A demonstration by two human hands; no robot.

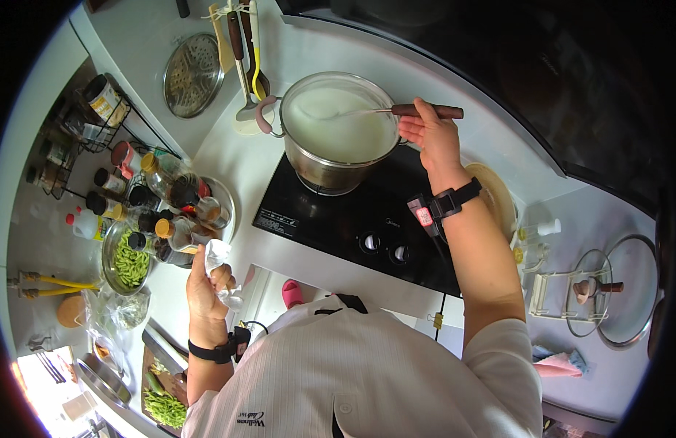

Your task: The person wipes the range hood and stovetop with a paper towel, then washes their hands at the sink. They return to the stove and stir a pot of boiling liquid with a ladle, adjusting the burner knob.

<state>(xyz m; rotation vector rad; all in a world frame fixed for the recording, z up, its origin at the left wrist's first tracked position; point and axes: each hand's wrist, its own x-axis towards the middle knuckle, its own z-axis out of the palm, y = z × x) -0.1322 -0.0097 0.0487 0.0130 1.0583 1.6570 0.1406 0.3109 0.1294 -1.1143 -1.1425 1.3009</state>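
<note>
A large stainless steel pot stands on the black cooktop, with a cloudy, pale liquid in it. My right hand is at the pot's right rim, its thumb over the dark brown handle of a metal ladle. The ladle's head lies in the liquid and is partly hidden by it. Low at the left, my left hand grips a crumpled white tissue or cloth, close to several seasoning bottles.
A steel bowl of cut green vegetables sits behind the bottles. A cleaver and chopped greens lie on a wooden board. Utensils hang from a rack beside the pot. Glass lids are racked at right.
</note>
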